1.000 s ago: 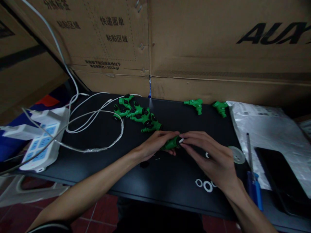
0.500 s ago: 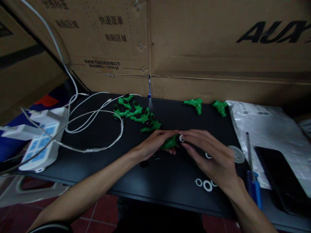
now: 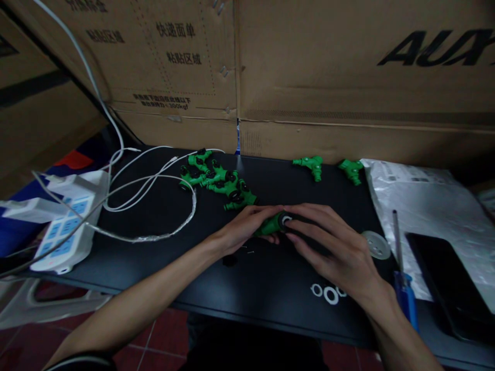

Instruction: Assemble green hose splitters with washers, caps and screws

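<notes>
My left hand is closed around a green plastic hose connector, its black-collared end facing right. Inside that collar sits a white ring washer. The fingertips of my right hand press on the washer and the collar's rim, thumb below and fingers above. Most of the connector's body is hidden by my left hand. Nearer the table's front edge, below my right hand, lie several loose white washers, partly covered by my wrist.
Several green connectors with black parts are heaped behind my left hand. Two more green connectors lie at the back right. At right are a screwdriver, a phone and a silvery bag; a power strip with cables is left.
The white washer has gone from standing at the collar's mouth, pinched in my right fingers, to lying inside the collar. My right fingers have shifted slightly over it.
</notes>
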`<state>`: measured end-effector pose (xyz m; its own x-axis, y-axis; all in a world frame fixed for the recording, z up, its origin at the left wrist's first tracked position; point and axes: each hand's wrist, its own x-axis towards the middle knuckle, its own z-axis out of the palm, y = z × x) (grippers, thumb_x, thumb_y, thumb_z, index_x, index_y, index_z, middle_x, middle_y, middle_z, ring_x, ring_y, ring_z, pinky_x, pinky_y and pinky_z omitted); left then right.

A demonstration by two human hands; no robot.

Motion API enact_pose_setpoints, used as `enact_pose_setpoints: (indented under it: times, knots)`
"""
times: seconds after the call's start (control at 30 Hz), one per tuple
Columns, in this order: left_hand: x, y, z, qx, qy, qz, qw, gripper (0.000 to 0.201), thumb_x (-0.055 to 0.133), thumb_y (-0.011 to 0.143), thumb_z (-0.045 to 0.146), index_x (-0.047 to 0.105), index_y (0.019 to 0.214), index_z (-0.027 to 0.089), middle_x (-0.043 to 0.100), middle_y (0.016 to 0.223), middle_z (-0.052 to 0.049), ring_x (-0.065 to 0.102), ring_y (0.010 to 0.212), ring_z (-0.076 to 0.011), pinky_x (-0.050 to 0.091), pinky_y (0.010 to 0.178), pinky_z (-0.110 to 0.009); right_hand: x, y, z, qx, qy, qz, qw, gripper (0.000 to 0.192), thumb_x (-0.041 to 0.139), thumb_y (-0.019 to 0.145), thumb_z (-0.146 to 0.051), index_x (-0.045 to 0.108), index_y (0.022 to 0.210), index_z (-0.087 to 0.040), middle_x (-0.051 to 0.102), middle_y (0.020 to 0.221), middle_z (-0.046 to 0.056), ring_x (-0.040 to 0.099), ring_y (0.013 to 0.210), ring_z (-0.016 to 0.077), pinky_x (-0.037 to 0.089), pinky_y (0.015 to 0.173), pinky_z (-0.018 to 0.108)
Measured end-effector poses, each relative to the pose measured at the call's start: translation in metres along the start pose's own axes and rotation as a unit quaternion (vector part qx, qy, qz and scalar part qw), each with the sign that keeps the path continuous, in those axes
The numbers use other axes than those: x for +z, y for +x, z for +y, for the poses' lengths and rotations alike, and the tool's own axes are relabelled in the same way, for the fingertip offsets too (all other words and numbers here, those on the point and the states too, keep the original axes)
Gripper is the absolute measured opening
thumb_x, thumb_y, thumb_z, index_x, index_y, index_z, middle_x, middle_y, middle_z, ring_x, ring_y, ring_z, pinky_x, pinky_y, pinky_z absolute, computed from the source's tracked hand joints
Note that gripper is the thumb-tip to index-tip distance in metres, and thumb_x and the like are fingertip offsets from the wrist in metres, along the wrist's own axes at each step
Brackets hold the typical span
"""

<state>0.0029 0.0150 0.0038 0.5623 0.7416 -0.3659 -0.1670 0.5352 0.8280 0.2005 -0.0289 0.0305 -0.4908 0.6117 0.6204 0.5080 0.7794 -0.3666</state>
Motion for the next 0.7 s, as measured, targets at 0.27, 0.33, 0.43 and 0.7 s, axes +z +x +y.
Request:
enact_pose_setpoints:
  times: [0.27, 0.33, 0.43, 0.7]
  knots:
    - [0.0027, -0.0012, 0.002, -0.004, -0.006, 0.004, 1.0, 0.033, 0.07, 0.088, 0.045, 0.072, 0.092, 0.012, 0.07, 0.075, -0.003, 0.064, 0.059, -0.0106, 0.05, 0.057, -0.023, 0.0003, -0.0012, 0.0003, -0.01, 0.008, 0.016, 1.0, 0.036, 0.071, 0.084, -0.001, 0.066, 0.118, -0.011, 0.068, 0.121, 0.018, 0.065, 0.113, 0.0237, 0.059, 0.092, 0.043]
    - [0.0022, -0.0011, 0.0012, -0.003, -0.008, 0.004, 1.0, 0.032, 0.068, 0.089, 0.045, 0.071, 0.088, 0.013, 0.07, 0.074, -0.002, 0.064, 0.059, -0.0104, 0.049, 0.057, -0.023, -0.0006, -0.0022, 0.0001, -0.013, 0.006, 0.02, 1.0, 0.037, 0.071, 0.084, 0.0, 0.066, 0.119, -0.011, 0.069, 0.12, 0.017, 0.066, 0.111, 0.0237, 0.059, 0.091, 0.043]
    - [0.0012, -0.0005, 0.0004, -0.004, -0.006, 0.005, 1.0, 0.033, 0.067, 0.091, 0.045, 0.071, 0.086, 0.013, 0.069, 0.072, -0.002, 0.063, 0.058, -0.0101, 0.049, 0.057, -0.023, -0.0017, -0.0035, -0.0002, -0.018, -0.013, 0.016, 1.0, 0.037, 0.071, 0.084, -0.001, 0.067, 0.12, -0.01, 0.07, 0.121, 0.018, 0.065, 0.113, 0.0244, 0.058, 0.092, 0.044]
    - [0.0023, -0.001, 0.0014, -0.011, -0.006, 0.005, 1.0, 0.032, 0.066, 0.091, 0.045, 0.072, 0.086, 0.014, 0.068, 0.07, -0.002, 0.063, 0.057, -0.0104, 0.049, 0.058, -0.024, -0.0048, -0.0035, 0.0002, -0.03, -0.028, 0.011, 0.999, 0.034, 0.071, 0.084, 0.0, 0.069, 0.117, -0.006, 0.071, 0.119, 0.019, 0.066, 0.112, 0.0235, 0.058, 0.093, 0.042]
